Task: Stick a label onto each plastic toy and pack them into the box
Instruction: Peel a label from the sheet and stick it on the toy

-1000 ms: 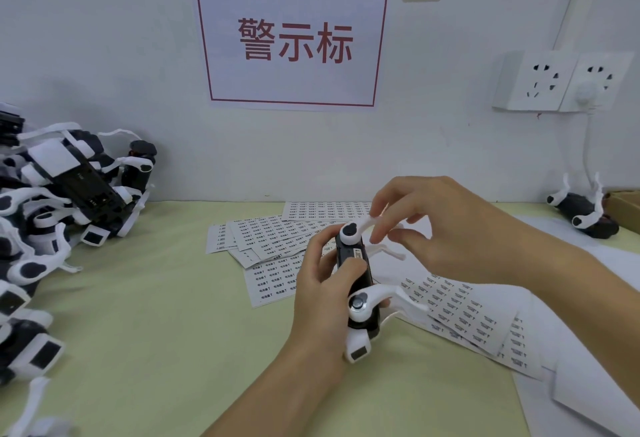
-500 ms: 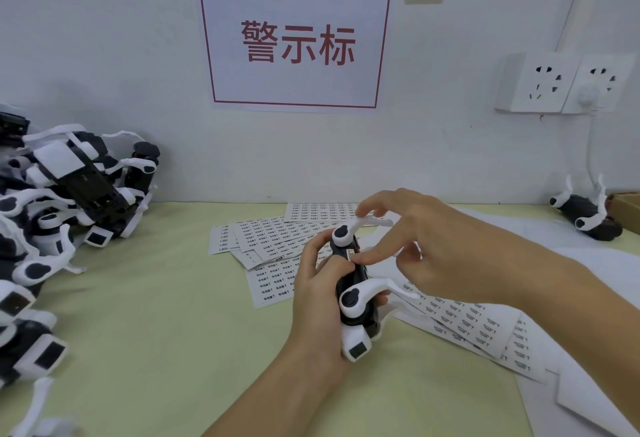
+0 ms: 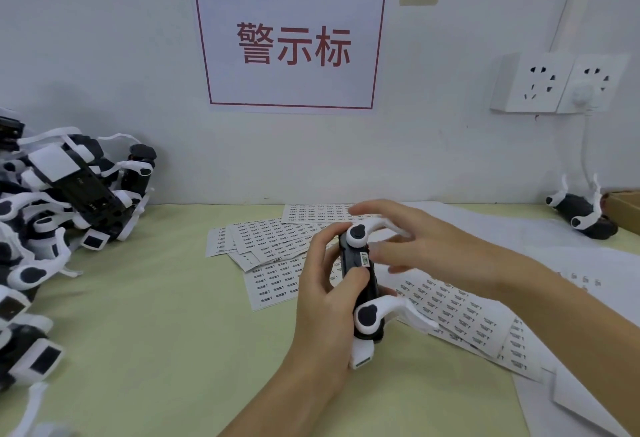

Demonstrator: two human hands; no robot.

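My left hand point(image 3: 322, 294) grips a black-and-white plastic toy point(image 3: 363, 284) upright above the table, thumb pressed on its black body. A small white label point(image 3: 364, 259) sits stuck on the toy's upper body. My right hand point(image 3: 419, 246) hovers just right of the toy with fingers spread and blurred, holding nothing. Label sheets point(image 3: 273, 246) lie fanned on the table behind and under my hands. A pile of the same toys point(image 3: 52, 215) fills the left side. One more toy point(image 3: 581, 215) lies at the far right beside a cardboard box point(image 3: 627, 209), only its corner showing.
A green table top point(image 3: 156, 332) runs to the white wall. Blank white backing sheets point(image 3: 595, 367) lie at the lower right. A red-framed sign point(image 3: 294, 41) and wall sockets point(image 3: 561, 85) with a plugged cable hang on the wall.
My right hand's fingertip has come off the label on the toy and the fingers have spread open. The left hand has tilted the toy slightly.
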